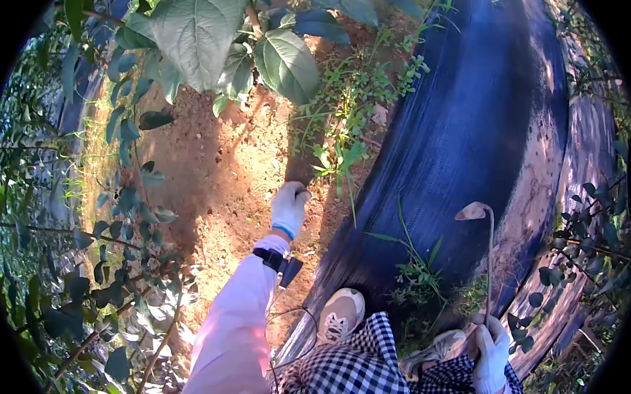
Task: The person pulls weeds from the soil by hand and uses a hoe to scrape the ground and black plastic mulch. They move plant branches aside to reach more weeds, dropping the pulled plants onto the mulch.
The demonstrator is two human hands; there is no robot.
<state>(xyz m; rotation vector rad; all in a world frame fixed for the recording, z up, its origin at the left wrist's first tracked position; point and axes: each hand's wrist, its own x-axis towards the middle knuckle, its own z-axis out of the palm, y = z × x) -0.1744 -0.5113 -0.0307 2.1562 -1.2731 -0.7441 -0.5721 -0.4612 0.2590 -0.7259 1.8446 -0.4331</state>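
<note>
My left hand (290, 209), in a white glove with greyish fingertips, hangs over the sunlit soil (237, 172). Its fingers are curled closed, and what they may hold is hidden. Just beyond it grows a patch of green weeds (338, 150). My right hand (490, 351), gloved in white too, grips a small hand hoe (490, 260) at the lower right. The hoe's thin metal neck stands up from the fist and bends over to a small soil-coloured blade, above the black plastic sheet (460, 134).
Leafy branches (203, 40) overhang the top, and more foliage (73, 292) fills the left side. Weeds (421, 273) poke up by the sheet near my shoes (340, 315). A dark cable (299, 310) loops beside my left sleeve. Shrubs (592, 234) border the right.
</note>
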